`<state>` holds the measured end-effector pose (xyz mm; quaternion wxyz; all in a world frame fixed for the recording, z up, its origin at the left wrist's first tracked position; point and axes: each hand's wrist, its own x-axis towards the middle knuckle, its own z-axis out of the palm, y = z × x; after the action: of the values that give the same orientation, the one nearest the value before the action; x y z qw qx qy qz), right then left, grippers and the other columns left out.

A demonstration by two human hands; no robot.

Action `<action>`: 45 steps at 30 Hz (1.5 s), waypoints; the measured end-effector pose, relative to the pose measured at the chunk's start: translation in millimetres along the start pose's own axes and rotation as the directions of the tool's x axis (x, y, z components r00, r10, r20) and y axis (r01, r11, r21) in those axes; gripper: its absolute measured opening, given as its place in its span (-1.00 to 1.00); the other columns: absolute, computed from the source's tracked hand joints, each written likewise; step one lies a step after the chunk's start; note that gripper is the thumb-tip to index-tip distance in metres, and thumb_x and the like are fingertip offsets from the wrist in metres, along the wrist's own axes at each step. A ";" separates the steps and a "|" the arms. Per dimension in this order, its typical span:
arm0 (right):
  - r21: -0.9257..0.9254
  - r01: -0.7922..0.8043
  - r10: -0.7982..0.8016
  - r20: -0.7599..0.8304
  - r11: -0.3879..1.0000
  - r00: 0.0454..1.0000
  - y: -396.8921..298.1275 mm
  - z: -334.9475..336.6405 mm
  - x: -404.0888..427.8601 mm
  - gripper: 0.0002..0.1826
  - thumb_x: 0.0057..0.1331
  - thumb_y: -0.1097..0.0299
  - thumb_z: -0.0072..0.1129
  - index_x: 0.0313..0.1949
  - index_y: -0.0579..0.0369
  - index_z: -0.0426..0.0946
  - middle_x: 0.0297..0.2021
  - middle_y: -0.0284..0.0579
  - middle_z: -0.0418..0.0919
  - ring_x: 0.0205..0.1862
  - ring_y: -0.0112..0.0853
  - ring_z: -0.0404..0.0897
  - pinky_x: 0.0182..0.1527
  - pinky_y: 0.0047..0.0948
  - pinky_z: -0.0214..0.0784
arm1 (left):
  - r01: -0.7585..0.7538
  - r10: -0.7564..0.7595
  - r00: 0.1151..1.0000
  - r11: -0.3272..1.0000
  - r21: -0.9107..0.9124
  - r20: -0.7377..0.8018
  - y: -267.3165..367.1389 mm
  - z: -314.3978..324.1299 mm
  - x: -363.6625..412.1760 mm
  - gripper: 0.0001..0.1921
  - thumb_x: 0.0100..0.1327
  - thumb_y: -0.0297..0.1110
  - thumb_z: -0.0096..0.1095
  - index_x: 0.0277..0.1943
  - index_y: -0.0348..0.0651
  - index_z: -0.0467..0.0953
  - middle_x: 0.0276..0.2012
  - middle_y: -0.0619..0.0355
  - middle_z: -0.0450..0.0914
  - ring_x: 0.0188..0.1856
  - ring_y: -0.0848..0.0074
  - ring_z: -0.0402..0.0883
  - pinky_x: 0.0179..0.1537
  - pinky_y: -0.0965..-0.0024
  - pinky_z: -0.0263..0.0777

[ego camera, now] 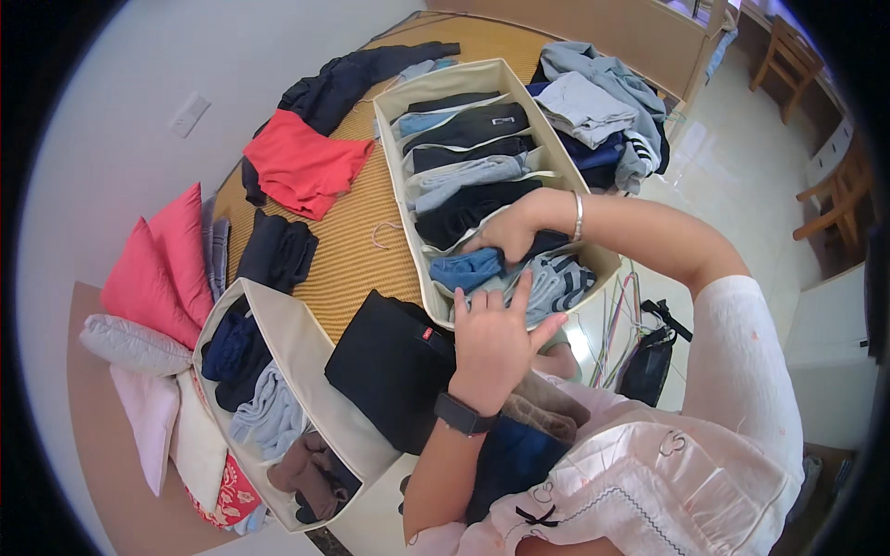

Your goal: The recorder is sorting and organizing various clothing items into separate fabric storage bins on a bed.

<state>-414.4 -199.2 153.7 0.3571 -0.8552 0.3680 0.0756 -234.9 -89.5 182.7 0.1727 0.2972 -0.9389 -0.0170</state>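
A cream fabric organizer box [393,182] with dividers lies before me, folded clothes standing in its compartments. My right hand [513,226], a silver bangle at its wrist, reaches into a near compartment beside a folded piece of blue denim [467,268]. Its fingertips are hidden among the cloth and divider. At the near end, my left hand [492,340], with a black watch on the wrist, has its fingers spread at the box edge. They touch or hover over grey clothing [542,288]; a striped grey-and-navy garment [576,276] is next to it.
A second cream box [295,333] with rolled clothes sits at lower left. Black folded clothing [389,368] lies between the boxes. A red garment [306,163], dark jacket [348,76] and pink cushions [160,264] are leftward. A clothes pile [591,111] stands behind right; hangers [619,333] are below.
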 end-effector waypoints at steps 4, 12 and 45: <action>-0.108 -0.086 0.085 -0.010 0.990 0.996 -7.5 12.4 1.6 -0.21 -0.19 0.41 0.29 0.16 0.05 0.31 -0.14 0.11 0.56 -0.06 -0.05 0.53 -0.05 -0.23 0.33 | -0.013 0.012 0.998 1.000 -0.020 -0.060 -6.5 7.0 2.3 -0.36 0.12 0.22 0.08 0.07 -0.15 0.48 -0.41 -0.02 0.58 -0.29 0.19 0.55 -0.04 0.05 0.32; -0.234 -0.095 0.079 -0.077 0.968 0.994 -1.6 15.7 0.4 -0.43 -0.16 0.47 0.23 -0.03 0.11 0.48 -0.26 0.10 0.59 -0.19 -0.02 0.56 -0.15 -0.18 0.37 | 0.011 -0.011 1.000 1.000 0.022 -0.025 -4.3 5.5 3.3 -0.36 0.12 0.27 0.03 0.07 -0.07 0.49 -0.45 -0.03 0.56 -0.34 0.19 0.54 -0.18 0.13 0.36; -0.369 -0.529 0.311 -0.508 0.764 0.803 21.1 -17.4 -32.4 -0.13 -0.10 -0.07 0.36 0.19 0.04 0.32 0.30 0.09 0.10 0.36 -0.04 -0.01 0.31 -0.02 -0.09 | 0.135 -0.159 0.967 0.982 0.128 0.198 -77.8 33.1 65.8 0.01 -0.20 -0.12 0.52 0.33 -0.10 0.07 0.28 -0.17 0.15 0.30 -0.01 0.12 0.27 0.17 0.10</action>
<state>-454.4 -202.1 167.5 0.0125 -0.8049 0.5900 0.0626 -253.2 -193.0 161.8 0.0551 0.3721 -0.9265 -0.0070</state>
